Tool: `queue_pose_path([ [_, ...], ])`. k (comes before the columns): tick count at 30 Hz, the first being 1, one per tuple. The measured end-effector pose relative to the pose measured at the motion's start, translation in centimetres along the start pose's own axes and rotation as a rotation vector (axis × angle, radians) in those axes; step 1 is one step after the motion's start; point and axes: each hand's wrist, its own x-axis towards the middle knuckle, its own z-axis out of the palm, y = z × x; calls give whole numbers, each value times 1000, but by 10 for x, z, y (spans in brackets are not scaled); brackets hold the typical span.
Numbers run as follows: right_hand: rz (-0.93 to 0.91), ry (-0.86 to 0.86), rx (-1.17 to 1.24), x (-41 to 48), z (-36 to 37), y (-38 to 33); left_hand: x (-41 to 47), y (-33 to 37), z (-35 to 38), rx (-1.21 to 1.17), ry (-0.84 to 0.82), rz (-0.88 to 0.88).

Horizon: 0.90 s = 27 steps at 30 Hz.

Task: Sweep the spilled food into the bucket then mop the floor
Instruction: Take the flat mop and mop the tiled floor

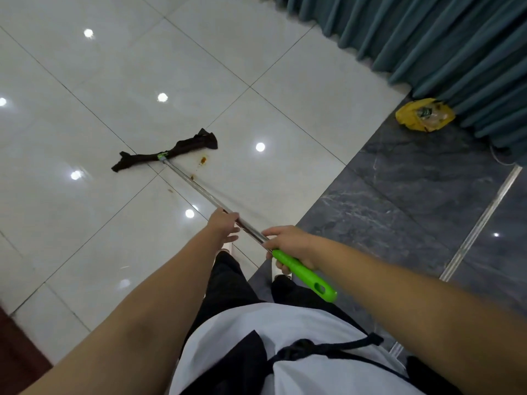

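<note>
Mop head (165,156) lay centre-left on floor (114,81); spill spots (203,159) just right of it; bucket (425,118) upper right, against curtain (427,38).

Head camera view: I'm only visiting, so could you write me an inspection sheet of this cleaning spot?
Surface: glossy white tile floor, with dark marbled tiles on the right.
Job's things: mop with its dark cloth flat on the floor; brown food stains beside the pole; no bucket seen.
Clutter: crumpled yellow bag against the teal curtain.
Hands: left hand holds the metal pole; right hand grips the green handle.
Cables: possibly a thin white cord below the curtain.
Surroundings: curtain along the far right; metal floor strip in the dark tiles.
</note>
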Motion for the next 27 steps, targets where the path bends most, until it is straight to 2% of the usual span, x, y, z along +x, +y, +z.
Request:
queue_pose_path([
  [7,-83,120,-198,-38,-58,69,-26,-26,45,201,-161,-3],
  [11,-101,237,-373,-65,-85,114,-31,-44,65,299,-192,-46],
  [15,-173,317,-547,-92,-99,157,-38,-53,87,295,-243,-79],
  [19,-185,322,-537,-118,-121,191,-44,-58,108,294,-304,-78],
  [22,-185,348,-556,-124,-131,194,-47,-61,120,311,-345,-76],
  [27,-163,345,-490,-93,-108,154,-47,-59,118,260,-372,-93],
])
